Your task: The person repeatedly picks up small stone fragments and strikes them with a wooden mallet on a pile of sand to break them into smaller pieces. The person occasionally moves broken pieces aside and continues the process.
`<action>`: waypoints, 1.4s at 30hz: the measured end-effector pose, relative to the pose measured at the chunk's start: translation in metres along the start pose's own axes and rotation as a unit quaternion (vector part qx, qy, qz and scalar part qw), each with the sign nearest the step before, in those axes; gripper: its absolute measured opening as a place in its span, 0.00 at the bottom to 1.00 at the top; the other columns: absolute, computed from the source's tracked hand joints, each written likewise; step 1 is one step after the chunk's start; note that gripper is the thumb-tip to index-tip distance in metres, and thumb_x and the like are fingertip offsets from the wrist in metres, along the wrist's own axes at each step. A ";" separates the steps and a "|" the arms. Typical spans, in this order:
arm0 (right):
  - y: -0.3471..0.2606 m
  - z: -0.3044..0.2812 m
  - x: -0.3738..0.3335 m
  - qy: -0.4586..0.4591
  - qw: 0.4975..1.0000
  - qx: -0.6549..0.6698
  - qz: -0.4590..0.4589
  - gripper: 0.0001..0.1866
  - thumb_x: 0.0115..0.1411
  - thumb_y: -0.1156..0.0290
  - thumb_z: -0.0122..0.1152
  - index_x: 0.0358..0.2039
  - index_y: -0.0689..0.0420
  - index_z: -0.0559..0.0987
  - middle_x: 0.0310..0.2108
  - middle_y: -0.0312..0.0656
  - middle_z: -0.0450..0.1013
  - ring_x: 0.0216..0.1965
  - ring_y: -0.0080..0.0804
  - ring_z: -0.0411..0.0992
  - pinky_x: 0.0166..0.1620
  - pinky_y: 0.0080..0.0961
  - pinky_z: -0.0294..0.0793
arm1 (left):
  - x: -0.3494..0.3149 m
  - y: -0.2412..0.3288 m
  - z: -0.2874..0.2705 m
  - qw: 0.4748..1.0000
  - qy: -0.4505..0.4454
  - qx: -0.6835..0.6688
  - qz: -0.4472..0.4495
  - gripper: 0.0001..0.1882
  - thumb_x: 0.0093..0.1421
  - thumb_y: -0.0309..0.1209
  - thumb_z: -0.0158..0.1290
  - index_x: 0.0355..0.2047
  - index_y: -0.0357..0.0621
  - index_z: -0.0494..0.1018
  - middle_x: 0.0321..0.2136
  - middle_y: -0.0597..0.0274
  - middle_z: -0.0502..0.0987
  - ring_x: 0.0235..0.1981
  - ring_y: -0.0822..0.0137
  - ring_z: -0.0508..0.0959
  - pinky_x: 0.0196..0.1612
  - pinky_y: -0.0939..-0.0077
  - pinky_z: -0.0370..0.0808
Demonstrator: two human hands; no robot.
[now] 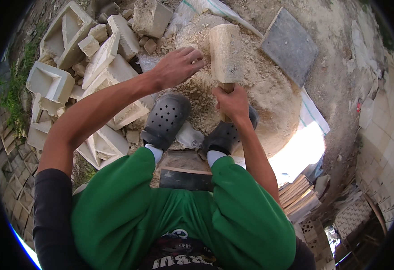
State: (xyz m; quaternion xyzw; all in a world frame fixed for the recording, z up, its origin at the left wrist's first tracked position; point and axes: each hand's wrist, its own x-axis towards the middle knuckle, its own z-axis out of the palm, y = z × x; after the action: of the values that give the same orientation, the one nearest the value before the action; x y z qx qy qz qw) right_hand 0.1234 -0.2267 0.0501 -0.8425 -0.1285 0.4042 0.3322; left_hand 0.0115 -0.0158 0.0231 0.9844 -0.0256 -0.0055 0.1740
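Note:
My right hand [234,104] is wrapped round the wooden handle of a mallet [226,54]. Its thick, pale, dusty head points away from me, over a heap of crushed pale rubble [269,96]. Just left of the mallet head, my left hand [177,67] hovers above the crumbs with its fingers curled together. Whatever those fingers may hold is hidden beneath them. Below the hands, my feet in dark grey clogs [167,118] rest at the near edge of the heap.
Broken pale plaster-like moulds [53,83] pile up at the left. A square grey slab [290,45] lies at the far right of the heap. White woven sheeting [314,112] spreads under the rubble. Stacked thin slats [298,194] stand at the lower right, beside my right arm.

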 end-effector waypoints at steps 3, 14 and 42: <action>0.000 -0.022 -0.014 0.007 0.999 0.015 0.037 0.19 0.52 0.60 0.69 0.30 0.68 0.82 0.22 0.48 0.79 0.21 0.35 0.80 0.30 0.32 0.77 | -0.012 0.024 0.008 0.994 -0.095 -0.049 0.019 0.22 0.58 0.28 0.55 0.54 0.40 0.72 0.47 0.57 0.73 0.53 0.56 0.74 0.52 0.66 0.77; 0.010 -0.038 -0.017 0.025 0.986 0.154 0.063 0.14 0.55 0.65 0.67 0.26 0.65 0.79 0.18 0.39 0.74 0.18 0.29 0.76 0.23 0.27 0.74 | 0.040 0.038 0.016 0.995 -0.100 -0.007 -0.020 0.26 0.54 0.30 0.59 0.52 0.27 0.72 0.45 0.49 0.73 0.50 0.54 0.73 0.51 0.68 0.77; -0.045 -0.030 -0.010 -0.027 1.000 -0.015 0.001 0.18 0.52 0.61 0.67 0.33 0.66 0.82 0.26 0.54 0.81 0.31 0.45 0.83 0.34 0.37 0.78 | 0.002 -0.008 0.005 0.976 0.120 -0.074 -0.166 0.38 0.62 0.45 0.59 0.65 0.37 0.61 0.60 0.48 0.66 0.59 0.47 0.70 0.63 0.53 0.68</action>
State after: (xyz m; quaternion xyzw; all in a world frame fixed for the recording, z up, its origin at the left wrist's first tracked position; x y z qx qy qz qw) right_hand 0.1420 -0.2117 0.1000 -0.8365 -0.1425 0.4251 0.3151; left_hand 0.0140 -0.0097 0.0156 0.9527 0.1598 0.0821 0.2451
